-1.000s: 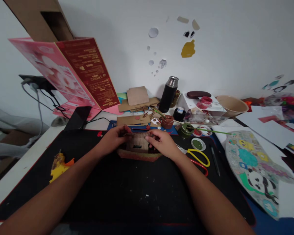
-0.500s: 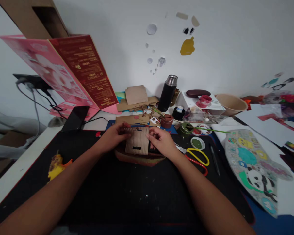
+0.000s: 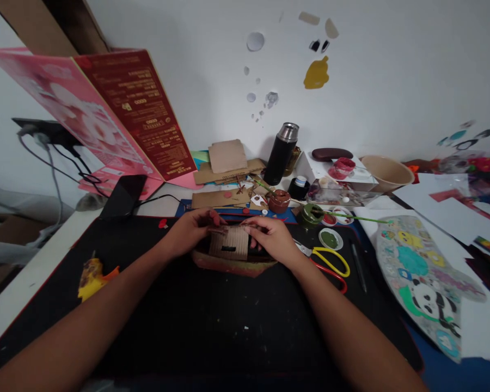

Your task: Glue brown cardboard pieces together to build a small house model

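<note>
Pinching slotted cardboard (image 3: 237, 239) near its upper edge with left hand (image 3: 190, 233) and right hand (image 3: 271, 238), at the boat-shaped base (image 3: 232, 265).

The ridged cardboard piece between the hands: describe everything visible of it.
The cardboard piece is tan and looks corrugated, with fine ridges running roughly up and down. A dark, narrow slot lies near its lower edge. The left hand's grip holds its upper left, the right hand's grip its upper right; fingers partly hide the top. It stands tilted above the reddish-brown, boat-like piece; whether they touch is unclear.
</note>
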Available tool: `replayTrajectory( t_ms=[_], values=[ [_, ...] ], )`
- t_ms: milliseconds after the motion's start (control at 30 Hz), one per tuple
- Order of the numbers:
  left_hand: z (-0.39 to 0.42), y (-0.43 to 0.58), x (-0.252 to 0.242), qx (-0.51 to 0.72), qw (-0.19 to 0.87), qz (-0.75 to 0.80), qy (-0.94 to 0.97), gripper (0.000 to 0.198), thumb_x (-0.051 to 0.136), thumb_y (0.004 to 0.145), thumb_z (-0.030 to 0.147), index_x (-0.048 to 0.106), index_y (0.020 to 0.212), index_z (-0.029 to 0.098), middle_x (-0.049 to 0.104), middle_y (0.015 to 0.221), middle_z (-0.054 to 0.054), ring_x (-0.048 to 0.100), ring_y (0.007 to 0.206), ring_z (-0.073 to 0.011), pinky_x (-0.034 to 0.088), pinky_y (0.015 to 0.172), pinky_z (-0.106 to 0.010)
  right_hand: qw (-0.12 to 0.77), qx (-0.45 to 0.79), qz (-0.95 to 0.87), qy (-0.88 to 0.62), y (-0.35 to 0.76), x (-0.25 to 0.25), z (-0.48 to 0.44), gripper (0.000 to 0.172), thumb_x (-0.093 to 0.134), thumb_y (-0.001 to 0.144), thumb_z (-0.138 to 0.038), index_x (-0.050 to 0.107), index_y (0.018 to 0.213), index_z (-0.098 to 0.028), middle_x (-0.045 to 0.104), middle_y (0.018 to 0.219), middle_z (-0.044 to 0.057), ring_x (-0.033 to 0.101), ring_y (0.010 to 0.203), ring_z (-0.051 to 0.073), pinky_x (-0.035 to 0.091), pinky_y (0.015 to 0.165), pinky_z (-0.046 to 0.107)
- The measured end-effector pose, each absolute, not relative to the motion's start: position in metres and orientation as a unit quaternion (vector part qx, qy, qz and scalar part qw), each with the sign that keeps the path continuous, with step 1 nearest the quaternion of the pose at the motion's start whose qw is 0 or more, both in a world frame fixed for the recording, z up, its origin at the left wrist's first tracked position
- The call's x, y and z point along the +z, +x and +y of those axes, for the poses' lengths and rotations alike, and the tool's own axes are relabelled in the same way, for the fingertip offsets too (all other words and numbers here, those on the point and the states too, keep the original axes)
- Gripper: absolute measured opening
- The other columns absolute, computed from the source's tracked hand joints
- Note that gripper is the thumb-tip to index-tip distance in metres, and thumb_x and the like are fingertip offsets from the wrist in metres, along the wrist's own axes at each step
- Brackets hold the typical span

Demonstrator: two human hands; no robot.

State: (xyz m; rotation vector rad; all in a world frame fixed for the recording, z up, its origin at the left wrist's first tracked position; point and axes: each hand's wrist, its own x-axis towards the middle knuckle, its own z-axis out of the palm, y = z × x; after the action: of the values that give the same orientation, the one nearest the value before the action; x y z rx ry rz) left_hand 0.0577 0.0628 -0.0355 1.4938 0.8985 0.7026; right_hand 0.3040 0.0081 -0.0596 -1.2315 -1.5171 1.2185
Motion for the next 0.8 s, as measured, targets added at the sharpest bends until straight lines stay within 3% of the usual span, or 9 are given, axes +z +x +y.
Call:
replayTrajectory(
  t_ms=[167,300,500,800],
  values=[
    [0.059,0.056,-0.033,0.28,0.569,0.379,0.674,0.015,0.073,0.079,0.031,0.062,0.081,0.021,0.076,0.101,-0.003,0.069,0.099,-0.0211,0.055,0.094,-0.039,0.393,0.412,-0.655,-0.496,0.308,-0.057,0.004,0.022,0.058,0.097,-0.021,0.077,0.107,-0.022,0.078,0.105,0.005,0.066,0.056,0.01,0.054,0.056,0.024],
    [0.055,0.052,-0.029,0.254,0.517,0.37,0.729,0.006,0.063,0.084,0.026,0.065,0.082,0.021,0.075,0.105,-0.005,0.07,0.098,-0.0204,0.055,0.092,-0.036,0.355,0.339,-0.728,-0.479,0.315,-0.052,-0.002,0.03,0.053,0.098,-0.013,0.077,0.111,-0.025,0.078,0.108,0.002,0.066,0.056,0.009,0.057,0.067,0.027],
    [0.047,0.051,-0.02,0.223,0.454,0.34,0.793,0.013,0.054,0.088,0.019,0.066,0.084,0.021,0.076,0.108,-0.004,0.071,0.099,-0.0199,0.053,0.089,-0.032,0.298,0.243,-0.813,-0.437,0.322,-0.041,-0.012,0.032,0.05,0.103,-0.014,0.077,0.116,-0.026,0.078,0.109,0.005,0.074,0.096,0.018,0.057,0.087,0.033],
    [0.041,0.052,-0.018,0.217,0.388,0.314,0.839,0.022,0.048,0.084,0.008,0.066,0.087,0.022,0.075,0.108,-0.003,0.07,0.099,-0.0179,0.051,0.088,-0.03,0.245,0.195,-0.843,-0.438,0.324,-0.044,-0.014,0.042,0.045,0.102,-0.011,0.074,0.127,-0.028,0.077,0.122,0.004,0.074,0.106,0.021,0.059,0.09,0.038]
  ],
)
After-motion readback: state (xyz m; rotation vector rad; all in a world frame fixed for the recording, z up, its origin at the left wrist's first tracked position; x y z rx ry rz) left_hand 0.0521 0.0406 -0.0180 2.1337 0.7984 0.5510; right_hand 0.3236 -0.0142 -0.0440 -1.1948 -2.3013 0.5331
